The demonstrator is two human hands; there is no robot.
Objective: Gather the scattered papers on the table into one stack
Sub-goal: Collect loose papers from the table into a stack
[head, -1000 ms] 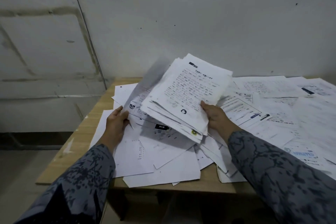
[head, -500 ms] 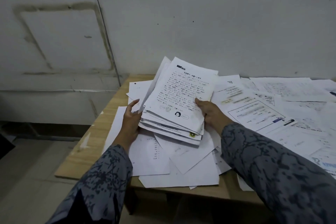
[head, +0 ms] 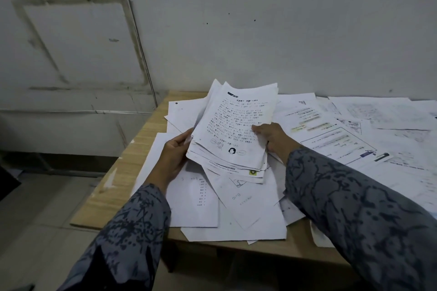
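A thick bundle of printed papers (head: 233, 134) is held up, tilted, in the centre of the frame above the desk (head: 132, 163). The bundle is gripped from both sides: the left hand (head: 173, 158) is closed around its left edge, with the thumb on top near the lower left corner, and the right hand (head: 274, 138) is clamped on its right edge, the fingertips (head: 256, 128) pressed onto the top sheet. That top sheet is covered with lines of dark text, with small cartoon heads near its lower edge. A green and yellow mark (head: 253, 172) is seen on a lower sheet at the bundle's near right corner.

Loose sheets (head: 236, 208) are spread flat and overlapping beneath the bundle, some hanging over the near edge of the desk. More scattered papers (head: 354, 130) are laid across the right half of the frame, up to the wall (head: 283, 30). Bare light wood is shown only along the desk's left side. Both forearms are covered by dark grey patterned sleeves (head: 354, 208) entering from the lower edge of the frame
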